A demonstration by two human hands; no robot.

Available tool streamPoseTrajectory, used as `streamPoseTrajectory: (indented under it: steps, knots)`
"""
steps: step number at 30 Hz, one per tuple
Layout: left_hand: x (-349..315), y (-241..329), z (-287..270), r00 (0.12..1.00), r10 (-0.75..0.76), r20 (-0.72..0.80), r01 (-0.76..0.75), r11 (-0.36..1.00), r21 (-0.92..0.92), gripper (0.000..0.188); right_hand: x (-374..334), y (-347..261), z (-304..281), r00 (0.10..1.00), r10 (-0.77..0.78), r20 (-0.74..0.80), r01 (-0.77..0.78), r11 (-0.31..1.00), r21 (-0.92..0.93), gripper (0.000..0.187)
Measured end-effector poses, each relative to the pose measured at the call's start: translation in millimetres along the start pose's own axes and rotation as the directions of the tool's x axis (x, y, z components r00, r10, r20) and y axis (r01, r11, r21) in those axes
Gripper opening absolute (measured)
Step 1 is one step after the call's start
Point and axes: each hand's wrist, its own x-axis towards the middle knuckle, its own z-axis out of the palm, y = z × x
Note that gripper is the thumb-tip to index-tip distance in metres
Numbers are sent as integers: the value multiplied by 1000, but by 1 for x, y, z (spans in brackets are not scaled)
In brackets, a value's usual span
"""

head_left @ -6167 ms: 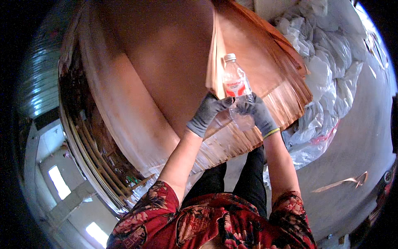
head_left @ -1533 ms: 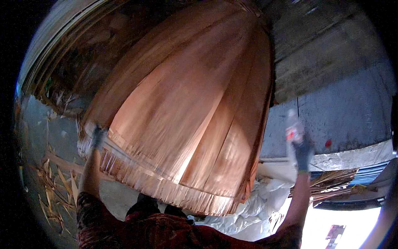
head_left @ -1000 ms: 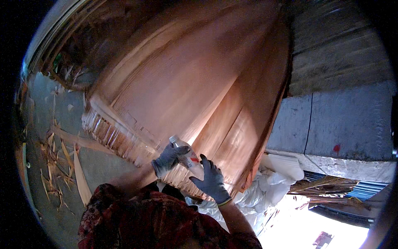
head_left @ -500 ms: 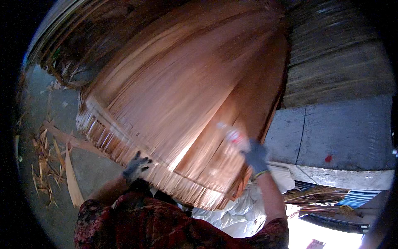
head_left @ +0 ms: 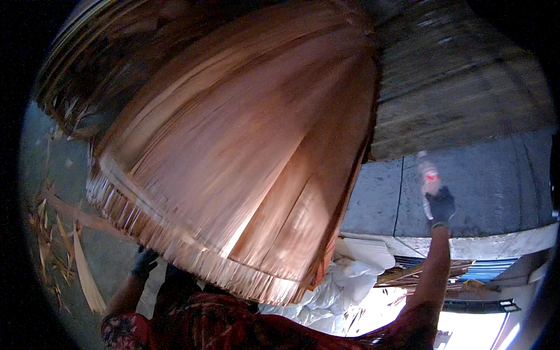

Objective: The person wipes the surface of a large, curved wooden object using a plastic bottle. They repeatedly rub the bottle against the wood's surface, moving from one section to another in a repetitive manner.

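Note:
A big stack of thin reddish-brown wood veneer sheets (head_left: 233,134) spreads across the middle, its ragged near edge facing me. My right hand (head_left: 440,205), in a dark glove, grips a clear bottle (head_left: 430,177) with a red mark, neck end pointing away. That arm is stretched out to the right, clear of the stack, over a grey-blue slab surface. My left hand (head_left: 145,262), gloved too, hangs just below the stack's near left edge with its fingers apart, though it is dim there. It holds nothing I can see.
Right of the veneer lies a grey-blue slab (head_left: 484,186) with a dark seam and pale front edge. Crumpled white plastic sheeting (head_left: 335,294) bunches near me. Splintered veneer scraps (head_left: 84,277) litter the floor at left. More stacked sheets (head_left: 105,76) rise at far left.
My right hand has swung right with the bottle, from above the veneer to over the slab. The left hand has come off the veneer's near edge, down and left. The whole view has shifted slightly.

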Motion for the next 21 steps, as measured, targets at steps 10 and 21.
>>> streamPoseTrajectory:
  steps: [10,21]
  knots:
    - [-12,11,-8,991,8,-134,-1,999,51,71,-99,26,-4,970,-26,241,32,999,-18,37]
    - [-30,28,26,998,-44,-55,59,946,319,71,-174,-76,9,904,-353,241,260,902,346,46]
